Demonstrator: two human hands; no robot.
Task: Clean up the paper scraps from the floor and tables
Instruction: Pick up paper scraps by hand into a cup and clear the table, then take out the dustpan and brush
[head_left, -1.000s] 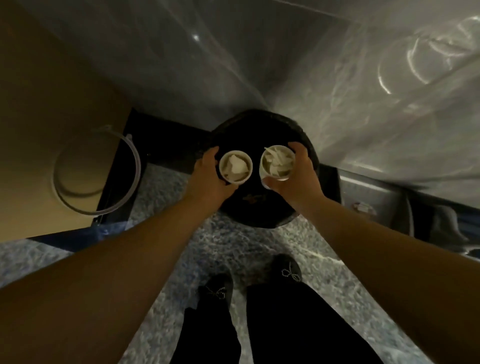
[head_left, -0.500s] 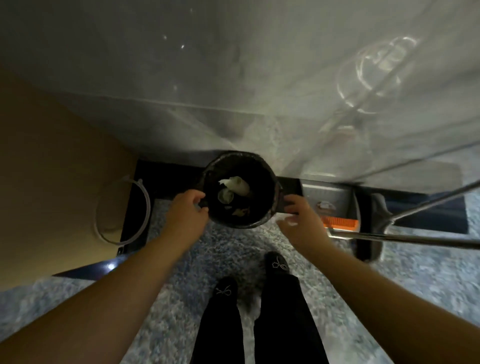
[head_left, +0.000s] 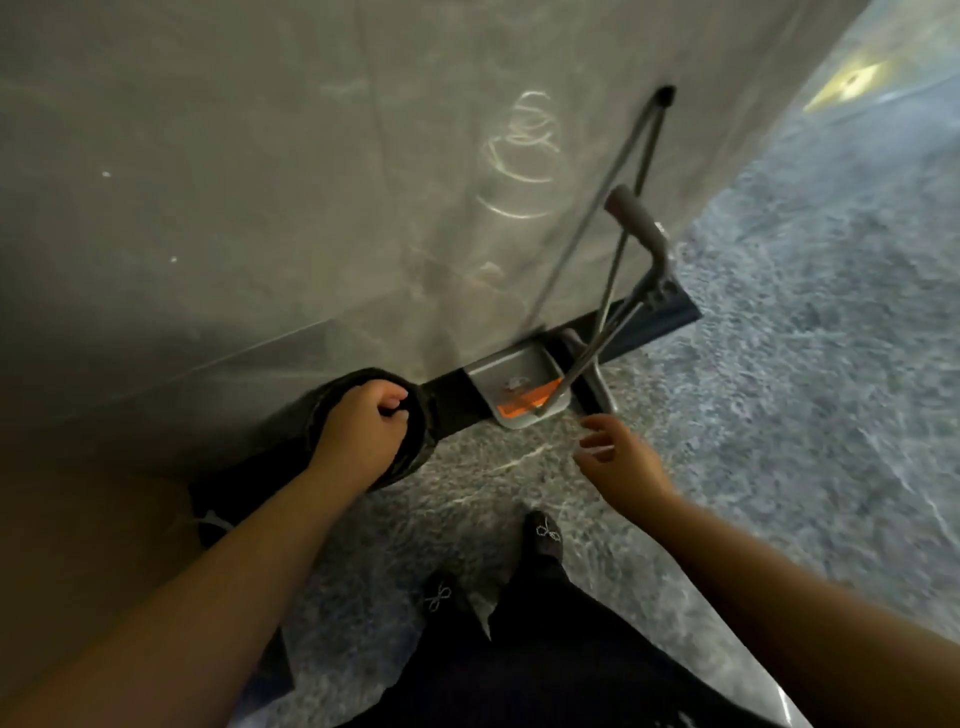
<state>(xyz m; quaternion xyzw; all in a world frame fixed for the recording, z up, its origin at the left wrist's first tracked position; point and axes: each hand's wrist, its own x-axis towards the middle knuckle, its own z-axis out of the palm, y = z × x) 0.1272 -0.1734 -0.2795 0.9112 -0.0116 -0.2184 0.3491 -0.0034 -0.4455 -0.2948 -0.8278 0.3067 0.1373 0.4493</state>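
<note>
A black waste bin (head_left: 311, 415) stands against the grey wall, seen from above. My left hand (head_left: 363, 426) hangs over its opening with the fingers curled and hides the inside; nothing shows in that hand. My right hand (head_left: 618, 457) is in the air to the right of the bin, fingers spread and relaxed, holding nothing. It is just short of a grey long-handled dustpan (head_left: 511, 371) with an orange strip along its front lip. No paper scraps show on the carpet here.
The dustpan's handle rises to a grey grip (head_left: 636, 218), and a thin broom pole (head_left: 597, 208) leans on the wall (head_left: 260, 182) beside it. Brown furniture (head_left: 78, 519) fills the lower left. Blue-grey carpet (head_left: 805, 415) runs to the right. My feet (head_left: 543, 535) stand below the bin.
One second ago each hand held a paper cup of scraps over the bin; the cups then lay inside it. The view has swung right, and my right hand has moved toward the dustpan.
</note>
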